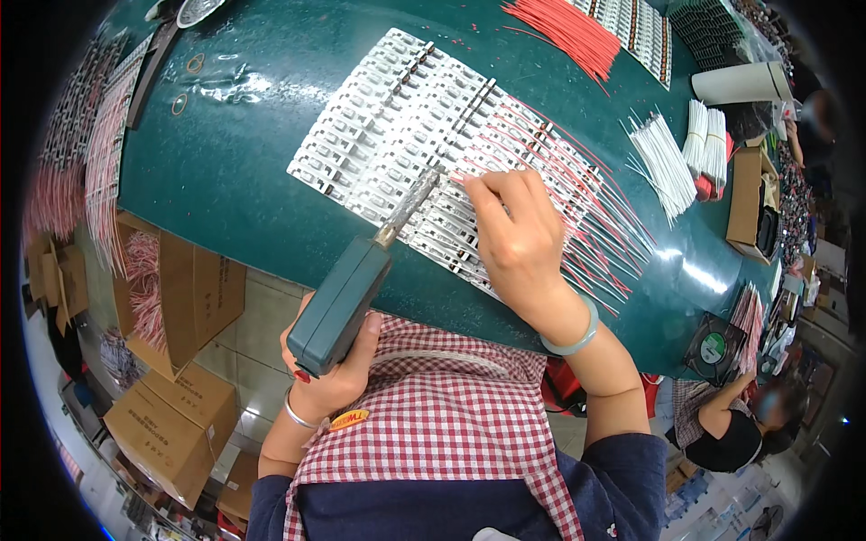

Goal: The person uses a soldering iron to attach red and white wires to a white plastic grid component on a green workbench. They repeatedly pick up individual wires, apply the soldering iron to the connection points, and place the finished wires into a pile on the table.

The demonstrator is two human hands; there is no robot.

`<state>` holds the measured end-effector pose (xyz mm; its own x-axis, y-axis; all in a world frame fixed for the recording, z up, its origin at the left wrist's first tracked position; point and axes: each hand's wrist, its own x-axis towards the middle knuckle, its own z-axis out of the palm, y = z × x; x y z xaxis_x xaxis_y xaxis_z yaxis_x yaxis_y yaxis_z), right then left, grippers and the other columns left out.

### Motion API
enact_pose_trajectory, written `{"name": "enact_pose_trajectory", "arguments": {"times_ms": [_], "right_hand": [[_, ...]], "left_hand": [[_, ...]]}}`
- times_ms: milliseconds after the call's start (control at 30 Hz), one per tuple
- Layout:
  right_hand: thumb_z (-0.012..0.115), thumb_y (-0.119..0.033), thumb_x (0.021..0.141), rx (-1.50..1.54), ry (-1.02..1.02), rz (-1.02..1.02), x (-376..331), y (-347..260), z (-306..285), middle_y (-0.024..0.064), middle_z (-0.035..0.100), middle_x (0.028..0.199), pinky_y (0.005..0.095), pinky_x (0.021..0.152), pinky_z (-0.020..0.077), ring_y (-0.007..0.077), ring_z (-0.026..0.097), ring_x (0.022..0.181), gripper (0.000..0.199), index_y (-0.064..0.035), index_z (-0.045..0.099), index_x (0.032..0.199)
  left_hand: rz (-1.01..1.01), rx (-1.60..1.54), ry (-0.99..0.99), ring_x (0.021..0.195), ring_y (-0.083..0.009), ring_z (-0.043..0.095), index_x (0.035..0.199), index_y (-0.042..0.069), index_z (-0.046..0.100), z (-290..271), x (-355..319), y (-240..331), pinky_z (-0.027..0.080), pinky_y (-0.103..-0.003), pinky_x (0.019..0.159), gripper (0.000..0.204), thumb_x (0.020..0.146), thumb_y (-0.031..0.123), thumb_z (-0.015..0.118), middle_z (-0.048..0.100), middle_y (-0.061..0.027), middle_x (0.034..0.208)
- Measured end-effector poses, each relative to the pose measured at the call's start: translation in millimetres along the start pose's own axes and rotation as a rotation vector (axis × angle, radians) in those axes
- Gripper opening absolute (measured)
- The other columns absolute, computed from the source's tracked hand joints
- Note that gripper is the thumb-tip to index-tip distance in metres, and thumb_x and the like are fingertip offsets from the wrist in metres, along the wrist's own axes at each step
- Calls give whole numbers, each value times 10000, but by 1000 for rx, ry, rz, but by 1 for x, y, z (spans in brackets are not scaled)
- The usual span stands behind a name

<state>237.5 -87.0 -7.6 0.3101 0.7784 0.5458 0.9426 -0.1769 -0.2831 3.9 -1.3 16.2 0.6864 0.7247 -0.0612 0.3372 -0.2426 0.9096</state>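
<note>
Two hands full: L hand (336,383), near side, wraps green soldering tool (343,302), prob. stiff, best held by body; R hand (519,225) pinches thin red wire (458,177), prob. light/bendy, best gripped nr end, over white parts (379,117) mid-bench (225,180).

Parts panel (374,126) on table (234,171), loose wires (613,230) across its right side, wire pile (664,164) farther right

Worn: red-and-white checked apron (424,442), straps (553,505) of same cloth; pale band (446,362) running across it. Small yellow patch (349,420), red lettering, wearer's left. Top (397,512) beneath: dark navy, short sleeves (634,469). Hands (521,239) bare. Left wrist: thin silver-coloured bangle (296,414); right: thicker, pale green bangle (586,337).
</note>
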Motion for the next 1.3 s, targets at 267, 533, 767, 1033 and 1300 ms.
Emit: {"name": "enact_pose_trajectory", "arguments": {"times_ms": [267,533,767,1033,1300], "right_hand": [[674,65,703,38,-18,3,-6,-5,3,94,614,861,337,604,491,239,578,765,284,28,681,984],[662,16,720,7,-48,-25,-6,-4,3,97,589,874,326,605,481,239,562,783,256,63,676,971],[657,2,720,-15,-65,-18,-5,-5,3,94,576,863,327,605,478,238,562,787,249,61,676,962],[655,3,715,-15,-61,-30,-6,-4,5,95,575,861,323,607,479,238,565,790,248,58,677,956],[665,25,701,5,-13,-27,-8,-8,1,99,579,864,326,594,480,240,563,784,253,54,673,953]], "left_hand": [[85,36,-20,747,-245,687,950,-56,701,0,-1,-5,545,-310,672,179,779,-28,745,698,-155,925],[68,47,-60,733,-221,681,949,-53,691,-1,2,0,537,-296,650,181,775,-41,737,683,-156,937],[113,51,-39,724,-205,676,965,-43,695,-1,3,-1,531,-282,632,187,787,-21,748,686,-134,926],[-11,-27,-12,729,-180,673,1007,-30,704,-4,-5,-2,533,-276,639,212,805,5,756,690,-126,919],[-7,-18,-14,753,-206,688,1020,-41,703,-5,-11,-9,541,-291,661,221,809,8,751,700,-147,948]]}}
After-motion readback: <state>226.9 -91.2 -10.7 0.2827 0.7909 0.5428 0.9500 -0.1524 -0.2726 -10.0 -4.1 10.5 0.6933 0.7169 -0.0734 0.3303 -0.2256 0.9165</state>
